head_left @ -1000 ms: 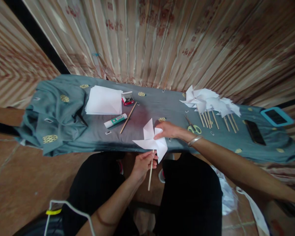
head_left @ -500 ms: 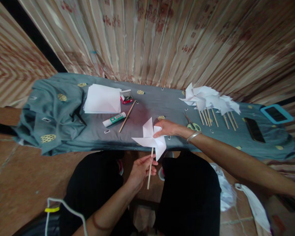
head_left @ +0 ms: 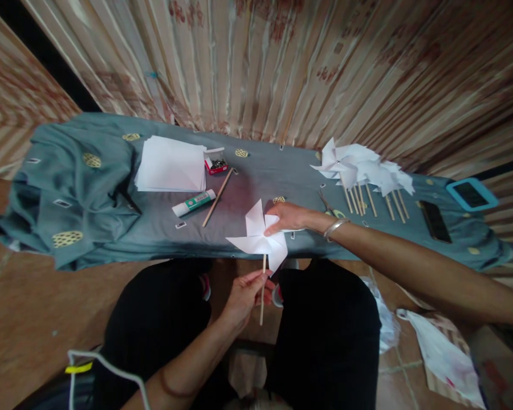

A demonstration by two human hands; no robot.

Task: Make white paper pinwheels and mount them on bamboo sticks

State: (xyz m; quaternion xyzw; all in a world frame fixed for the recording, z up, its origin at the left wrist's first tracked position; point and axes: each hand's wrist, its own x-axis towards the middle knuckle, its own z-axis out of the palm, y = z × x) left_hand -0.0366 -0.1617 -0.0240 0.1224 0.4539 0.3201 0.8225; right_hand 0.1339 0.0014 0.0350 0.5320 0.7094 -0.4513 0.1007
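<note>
A white paper pinwheel [head_left: 256, 244] on a thin wooden stick [head_left: 262, 307] is held over the table's near edge, blades up. My left hand [head_left: 248, 293] pinches the stick just below the blades. From the right, my right hand [head_left: 284, 217] grips the pinwheel near its centre, thumb over the paper and the other fingers mostly hidden. Beyond them on the cloth lie a loose wooden stick [head_left: 218, 197], a green and white glue stick [head_left: 193, 203] and a small red box of metal pins [head_left: 216, 164]. The scissors [head_left: 337, 213] are partly covered by my right forearm.
A stack of white paper [head_left: 171, 165] lies at the left of the grey-green cloth [head_left: 265, 171]. Several finished pinwheels [head_left: 359, 165] overlap at the right, beside a dark phone [head_left: 435, 221] and a blue-framed device [head_left: 472, 194]. A pleated curtain [head_left: 248, 68] hangs behind.
The view has shifted a little. Both hands keep their hold on the pinwheel, and its stick now hangs more nearly upright.
</note>
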